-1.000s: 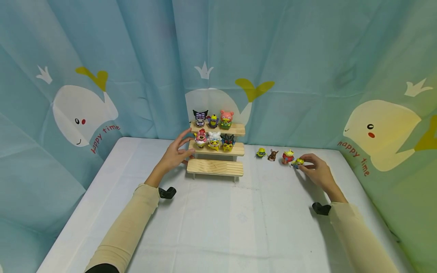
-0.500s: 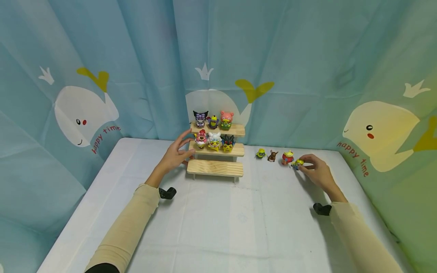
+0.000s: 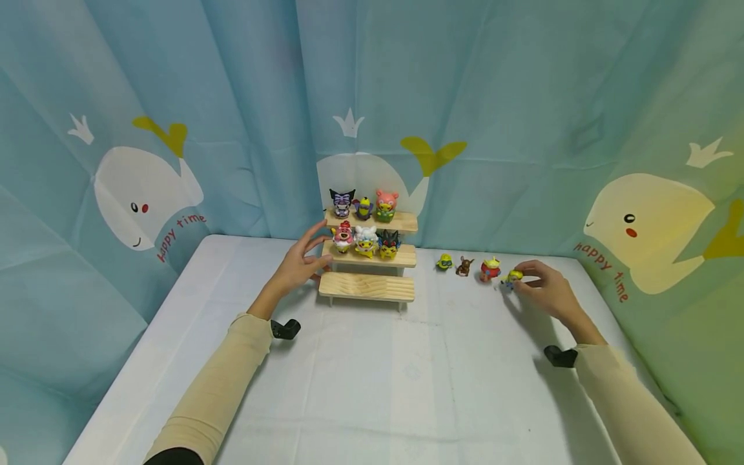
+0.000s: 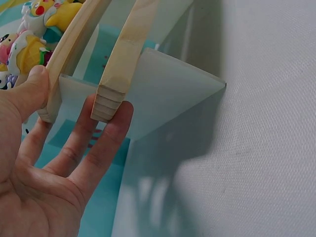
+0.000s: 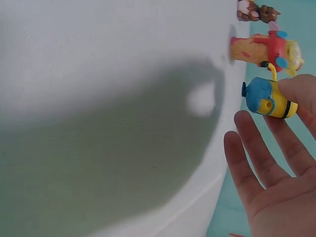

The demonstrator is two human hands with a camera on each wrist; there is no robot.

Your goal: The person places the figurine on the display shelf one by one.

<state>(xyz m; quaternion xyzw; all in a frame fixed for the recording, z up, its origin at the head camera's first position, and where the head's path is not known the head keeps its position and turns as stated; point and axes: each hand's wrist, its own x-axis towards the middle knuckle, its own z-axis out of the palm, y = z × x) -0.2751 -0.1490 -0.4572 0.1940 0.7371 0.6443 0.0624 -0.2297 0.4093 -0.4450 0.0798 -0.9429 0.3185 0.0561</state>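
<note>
My left hand holds the left end of a three-tier wooden display stand. In the left wrist view its thumb lies on the middle board and fingertips touch the end of the lowest board. My right hand pinches a small yellow and blue Minion figurine between thumb and fingers, its feet close over the table, while the other fingers are spread. Left of it stand a red-clothed figurine with a yellow-green head, a brown animal figurine and a yellow-green figurine.
The top board bears a black-purple figurine, a yellow-purple one and a pink-green one. Below sit pink, white and dark-headed figurines. A whale-print curtain encloses the white table.
My right hand has shifted slightly right with the Minion figurine, widening the gap to the red-clothed figurine. The left hand stays at the stand.
</note>
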